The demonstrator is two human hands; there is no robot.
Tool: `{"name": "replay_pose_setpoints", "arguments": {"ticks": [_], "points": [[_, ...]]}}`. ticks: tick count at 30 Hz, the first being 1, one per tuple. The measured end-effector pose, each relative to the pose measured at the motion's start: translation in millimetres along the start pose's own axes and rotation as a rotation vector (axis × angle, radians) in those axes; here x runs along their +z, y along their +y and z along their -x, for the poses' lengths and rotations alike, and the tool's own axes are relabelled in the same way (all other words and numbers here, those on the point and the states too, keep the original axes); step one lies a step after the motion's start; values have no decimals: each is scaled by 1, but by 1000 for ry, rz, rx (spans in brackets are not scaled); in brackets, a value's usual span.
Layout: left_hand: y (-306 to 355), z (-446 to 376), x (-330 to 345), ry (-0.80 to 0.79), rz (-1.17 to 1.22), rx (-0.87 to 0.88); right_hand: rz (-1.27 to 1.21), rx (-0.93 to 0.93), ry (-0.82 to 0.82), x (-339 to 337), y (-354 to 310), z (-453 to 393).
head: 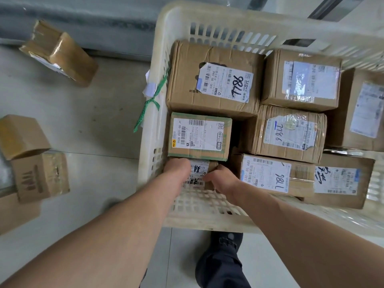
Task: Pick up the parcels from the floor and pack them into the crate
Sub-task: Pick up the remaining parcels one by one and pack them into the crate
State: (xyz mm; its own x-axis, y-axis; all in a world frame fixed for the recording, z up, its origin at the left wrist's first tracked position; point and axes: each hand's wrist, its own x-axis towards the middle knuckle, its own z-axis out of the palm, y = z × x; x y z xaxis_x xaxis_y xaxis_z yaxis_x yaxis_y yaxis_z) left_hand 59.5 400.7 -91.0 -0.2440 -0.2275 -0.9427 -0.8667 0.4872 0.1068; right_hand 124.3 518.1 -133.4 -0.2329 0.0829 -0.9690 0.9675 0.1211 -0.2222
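Both hands, the left hand and right hand, grip a small labelled parcel at the white crate's near-left corner. The slot beneath the green-edged box looks tight; forcing it could jam the parcel or pinch fingers.

One crate holds eight parcels; three more parcels lie on the floor left of it.

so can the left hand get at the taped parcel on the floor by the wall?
Probably not right now: the left hand grips a small parcel inside the crate. The floor around the taped parcel looks open.
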Motion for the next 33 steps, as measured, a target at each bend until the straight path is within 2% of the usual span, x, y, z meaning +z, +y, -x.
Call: {"name": "replay_pose_setpoints", "arguments": {"ticks": [8,13,17,22,28,33], "points": [[-5,-6,2,45,-215,49,62,-41,39,-3,1,2],[-2,-9,8,38,-134,20,64,-6,6,0,-4,-4],[-1,-4,9,109,-34,22,63,-7,17,3,-4,-10],[-6,17,2,178,-34,46,9,3,62,-1,-8,13],[-11,77,-36,12,-32,165,-78,-53,122,-10,-28,79],[-7,134,-72,-179,124,253,-157,-155,166,-12,-63,158]]}}
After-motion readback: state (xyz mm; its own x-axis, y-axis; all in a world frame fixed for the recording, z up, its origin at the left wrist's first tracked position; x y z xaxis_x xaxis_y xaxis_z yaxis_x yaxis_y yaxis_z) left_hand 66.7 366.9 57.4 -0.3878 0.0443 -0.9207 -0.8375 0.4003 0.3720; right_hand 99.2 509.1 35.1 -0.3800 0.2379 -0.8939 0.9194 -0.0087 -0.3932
